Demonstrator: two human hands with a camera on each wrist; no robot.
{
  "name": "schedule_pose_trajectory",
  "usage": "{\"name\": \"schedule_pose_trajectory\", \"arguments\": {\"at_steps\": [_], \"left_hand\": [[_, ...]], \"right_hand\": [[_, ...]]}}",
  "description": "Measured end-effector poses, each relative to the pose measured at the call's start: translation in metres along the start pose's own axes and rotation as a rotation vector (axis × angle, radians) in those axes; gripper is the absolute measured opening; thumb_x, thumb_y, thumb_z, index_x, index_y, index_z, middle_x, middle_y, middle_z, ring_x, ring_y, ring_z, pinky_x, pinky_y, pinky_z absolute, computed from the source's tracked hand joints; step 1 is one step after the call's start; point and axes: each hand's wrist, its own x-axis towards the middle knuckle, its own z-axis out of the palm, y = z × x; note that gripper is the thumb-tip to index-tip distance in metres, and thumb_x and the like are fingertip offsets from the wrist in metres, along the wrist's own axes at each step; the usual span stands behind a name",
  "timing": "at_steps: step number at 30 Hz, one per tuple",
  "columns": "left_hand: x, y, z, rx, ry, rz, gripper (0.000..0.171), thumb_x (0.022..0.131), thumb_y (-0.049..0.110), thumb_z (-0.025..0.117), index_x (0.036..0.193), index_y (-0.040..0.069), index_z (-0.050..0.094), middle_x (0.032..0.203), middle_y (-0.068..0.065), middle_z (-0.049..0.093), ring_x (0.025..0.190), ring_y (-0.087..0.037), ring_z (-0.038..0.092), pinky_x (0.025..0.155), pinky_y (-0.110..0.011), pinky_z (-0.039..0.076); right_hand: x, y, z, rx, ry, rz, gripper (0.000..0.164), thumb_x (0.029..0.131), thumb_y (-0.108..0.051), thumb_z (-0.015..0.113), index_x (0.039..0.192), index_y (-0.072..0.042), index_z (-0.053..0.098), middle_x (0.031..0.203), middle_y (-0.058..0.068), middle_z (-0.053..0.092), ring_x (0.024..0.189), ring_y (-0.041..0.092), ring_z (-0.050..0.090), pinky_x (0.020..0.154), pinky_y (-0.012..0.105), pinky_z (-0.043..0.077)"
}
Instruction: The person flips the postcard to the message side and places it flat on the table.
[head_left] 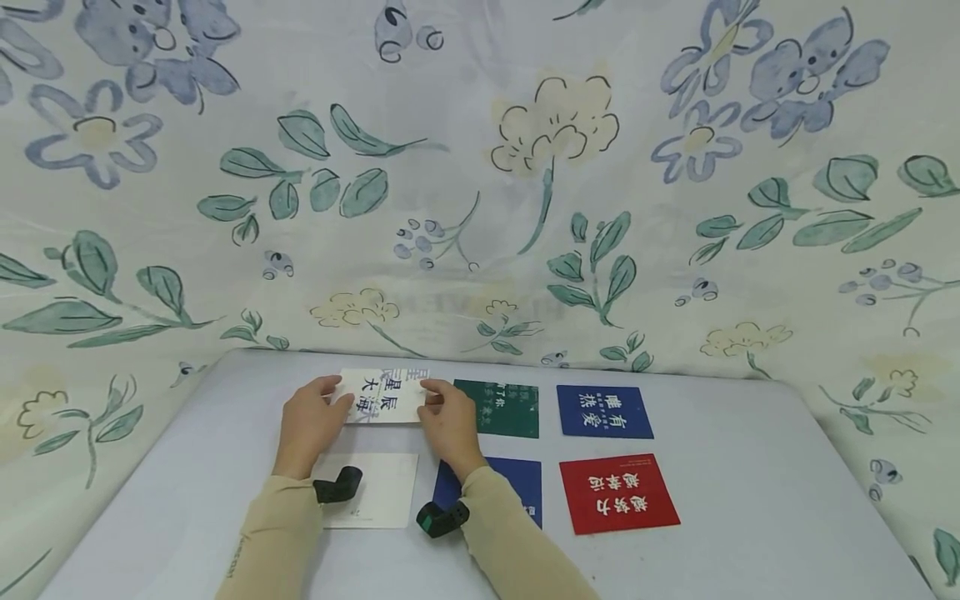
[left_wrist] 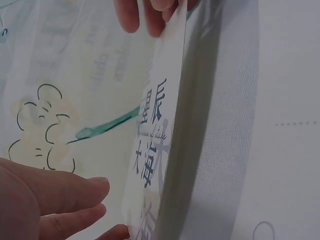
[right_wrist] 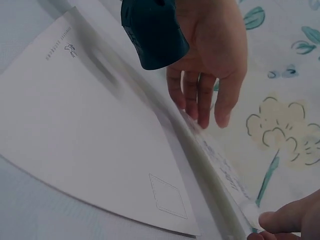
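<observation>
Holding white card [head_left: 386, 398], pale tabletop [head_left: 750, 467], floral cloth [head_left: 465, 175] behind

Two cards [head_left: 605, 412] lie right of the held card [head_left: 386, 398] (three others [head_left: 619, 493] before).

Head view faces forward and down — closer wrist views share the held card [head_left: 384, 397].

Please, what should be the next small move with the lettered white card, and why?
Probably lower the lettered white card flat beside the green card: the left hand and right hand hold it by its ends, its near edge looks raised in the left wrist view, while the green card lies flat.
</observation>
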Motion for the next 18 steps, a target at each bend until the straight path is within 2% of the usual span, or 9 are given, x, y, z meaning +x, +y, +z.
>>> {"name": "schedule_pose_trajectory", "arguments": {"at_steps": [9, 15, 18], "left_hand": [[0.001, -0.0016, -0.0012, -0.04, 0.077, 0.017, 0.044, 0.089, 0.012, 0.054, 0.13, -0.003, 0.049, 0.125, -0.023, 0.053, 0.109, -0.037, 0.052, 0.087, -0.048, 0.043], [0.0011, -0.0014, 0.0008, -0.065, 0.113, -0.004, 0.043, 0.087, 0.007, 0.054, 0.129, -0.001, 0.05, 0.124, -0.021, 0.054, 0.107, -0.035, 0.052, 0.084, -0.046, 0.044], [0.0008, -0.0002, 0.0013, -0.068, 0.136, -0.018, 0.044, 0.085, 0.005, 0.055, 0.129, 0.001, 0.052, 0.122, -0.018, 0.055, 0.104, -0.032, 0.052, 0.077, -0.043, 0.047]], "right_hand": [[0.0016, 0.0004, 0.0001, 0.046, 0.061, -0.015, 0.037, 0.077, 0.005, 0.063, 0.112, -0.01, 0.065, 0.1, 0.007, 0.065, 0.085, 0.013, 0.062, 0.069, 0.022, 0.051], [0.0017, 0.0018, 0.0005, 0.081, 0.079, -0.018, 0.037, 0.076, 0.006, 0.064, 0.111, -0.008, 0.065, 0.101, 0.007, 0.065, 0.084, 0.013, 0.062, 0.067, 0.02, 0.051], [0.0014, 0.0026, 0.0007, 0.099, 0.085, -0.013, 0.037, 0.077, 0.006, 0.063, 0.11, -0.008, 0.065, 0.104, 0.006, 0.065, 0.084, 0.013, 0.062, 0.067, 0.019, 0.051]]}}
